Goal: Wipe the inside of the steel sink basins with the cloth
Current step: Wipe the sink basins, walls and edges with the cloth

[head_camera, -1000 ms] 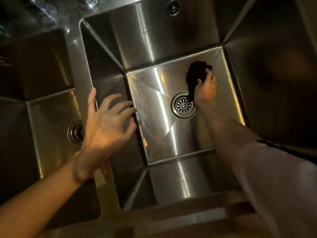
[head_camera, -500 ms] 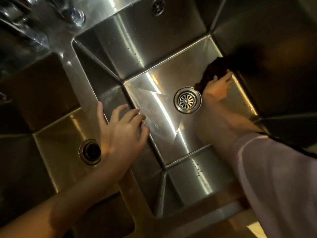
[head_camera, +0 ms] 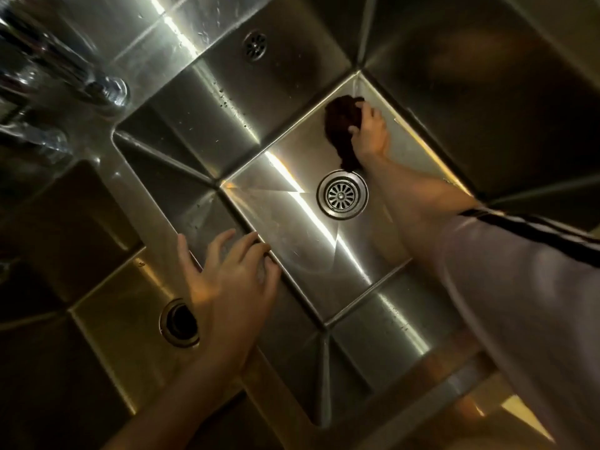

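Observation:
The right steel basin [head_camera: 292, 228] fills the middle of the view, with a round strainer drain [head_camera: 342, 194] in its floor. My right hand [head_camera: 370, 133] reaches deep into it and grips a dark cloth [head_camera: 342, 125], pressing it on the basin floor near the far right corner, just beyond the drain. My left hand [head_camera: 232, 274] hovers with fingers spread over the divider [head_camera: 152, 203] between the two basins, holding nothing. The left basin [head_camera: 107, 306] lies below it, with its own open drain hole [head_camera: 178, 323].
A chrome tap [head_camera: 97, 89] stands at the upper left behind the divider. An overflow grille [head_camera: 255, 46] sits in the right basin's back wall. The sink's front rim [head_camera: 422, 394] runs along the bottom right, and my light sleeve covers the right forearm.
My right hand has carried the cloth from beside the drain out to the right wall and then up toward the far corner. The view has tilted and shifted; my left hand stays over the divider.

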`<state>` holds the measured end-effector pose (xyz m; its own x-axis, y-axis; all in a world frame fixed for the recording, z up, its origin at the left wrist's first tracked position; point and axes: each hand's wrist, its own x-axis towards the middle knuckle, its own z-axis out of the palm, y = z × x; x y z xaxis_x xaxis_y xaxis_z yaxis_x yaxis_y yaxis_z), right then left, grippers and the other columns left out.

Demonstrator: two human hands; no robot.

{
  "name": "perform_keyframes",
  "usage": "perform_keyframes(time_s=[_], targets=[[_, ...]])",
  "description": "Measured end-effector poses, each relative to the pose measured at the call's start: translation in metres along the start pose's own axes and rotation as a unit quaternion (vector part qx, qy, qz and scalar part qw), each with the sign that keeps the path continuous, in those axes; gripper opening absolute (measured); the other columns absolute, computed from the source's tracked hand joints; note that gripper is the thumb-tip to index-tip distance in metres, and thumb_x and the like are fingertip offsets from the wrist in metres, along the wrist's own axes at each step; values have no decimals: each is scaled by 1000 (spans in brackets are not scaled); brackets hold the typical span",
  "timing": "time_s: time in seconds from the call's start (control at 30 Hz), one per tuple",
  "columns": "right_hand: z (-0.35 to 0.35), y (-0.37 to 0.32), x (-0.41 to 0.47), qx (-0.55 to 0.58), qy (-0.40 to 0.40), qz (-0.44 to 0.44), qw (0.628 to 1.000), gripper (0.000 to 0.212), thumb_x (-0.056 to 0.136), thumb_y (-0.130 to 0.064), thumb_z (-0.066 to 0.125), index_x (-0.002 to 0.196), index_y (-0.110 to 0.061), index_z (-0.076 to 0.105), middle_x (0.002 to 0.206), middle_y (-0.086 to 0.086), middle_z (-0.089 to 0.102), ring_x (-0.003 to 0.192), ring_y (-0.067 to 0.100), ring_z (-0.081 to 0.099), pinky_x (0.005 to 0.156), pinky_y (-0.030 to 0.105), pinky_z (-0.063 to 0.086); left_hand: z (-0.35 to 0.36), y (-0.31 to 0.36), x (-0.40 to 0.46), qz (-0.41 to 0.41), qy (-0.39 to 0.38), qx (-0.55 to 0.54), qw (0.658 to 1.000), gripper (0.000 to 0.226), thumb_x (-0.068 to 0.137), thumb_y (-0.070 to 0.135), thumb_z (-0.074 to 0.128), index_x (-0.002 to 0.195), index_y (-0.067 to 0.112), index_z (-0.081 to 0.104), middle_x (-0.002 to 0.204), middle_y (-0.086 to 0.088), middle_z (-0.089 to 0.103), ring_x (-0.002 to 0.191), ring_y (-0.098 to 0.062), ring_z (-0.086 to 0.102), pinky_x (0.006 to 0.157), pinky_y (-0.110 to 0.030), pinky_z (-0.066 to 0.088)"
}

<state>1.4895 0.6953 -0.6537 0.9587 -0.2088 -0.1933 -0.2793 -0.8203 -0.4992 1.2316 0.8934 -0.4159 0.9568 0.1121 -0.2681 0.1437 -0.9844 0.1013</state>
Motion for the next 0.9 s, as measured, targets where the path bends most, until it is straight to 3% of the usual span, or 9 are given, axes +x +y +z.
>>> perform_keyframes(time_s=[0.17,0.33,0.53,0.73,0.9], targets=[[-3,5,16,5,53,41,998,47,89,-19,59,133,-25,43,132,7,47,123,26,48,94,40,44,0,0,-1,15,31,-3,999,25,89,31,51,102,22,71,114,3,69,123,-23,53,115,-59,8],[-6,29,-27,48,166,204,964,49,92,-24,55,138,-23,39,135,7,47,125,24,46,92,35,44,-1,1,-1,13,23,1,1000,30,91,34,46,103,22,71,115,5,69,124,-21,51,116,-58,6],[7,44,-105,41,191,336,921,51,93,-29,52,141,-21,36,133,8,46,123,26,46,84,42,48,2,-2,-2,22,29,-6,999,33,91,39,42,104,27,70,118,8,67,126,-18,48,114,-60,5],[16,22,-121,71,155,286,943,51,92,-21,54,140,-19,36,137,9,43,126,26,43,90,40,46,0,-4,-4,82,66,-38,994,30,88,34,49,107,22,69,130,-1,60,132,-26,42,115,-60,2],[3,20,-91,77,98,210,970,52,92,-15,55,140,-21,36,138,8,43,126,27,44,97,42,43,-16,-20,22,289,81,46,953,34,92,34,44,102,13,69,130,-10,59,128,-29,47,117,-55,7]])
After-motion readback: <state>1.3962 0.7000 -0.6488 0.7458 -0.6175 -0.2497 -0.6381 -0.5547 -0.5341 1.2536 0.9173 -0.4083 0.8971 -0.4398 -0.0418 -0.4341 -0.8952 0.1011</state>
